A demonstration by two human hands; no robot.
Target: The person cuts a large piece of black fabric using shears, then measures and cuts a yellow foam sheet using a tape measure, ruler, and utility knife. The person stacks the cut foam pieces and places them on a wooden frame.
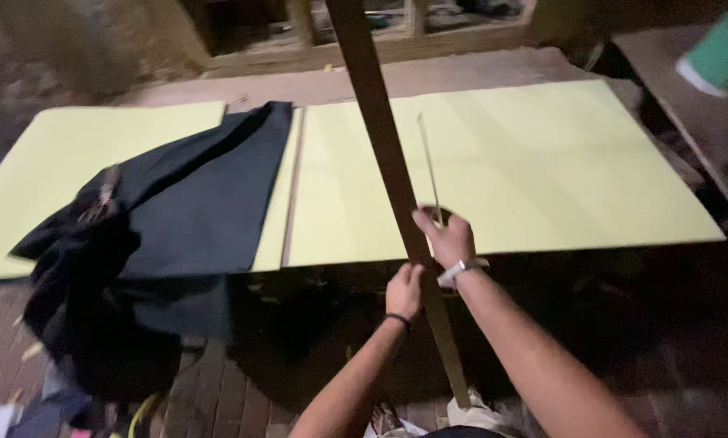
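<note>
Wooden slat [388,162] crosses yellow-green boards [526,178] on brick floor [218,389].

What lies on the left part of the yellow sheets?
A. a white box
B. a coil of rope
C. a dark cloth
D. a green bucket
C: a dark cloth is draped over the left end of the yellow sheets and hangs off their near edge.

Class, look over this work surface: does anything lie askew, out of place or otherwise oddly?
Yes. A dark cloth lies crumpled over the yellow sheets and hangs off the near edge, covering their seam. The long wooden strip runs slantwise across the sheets, not square to them; both the left hand and right hand grip it.
</note>
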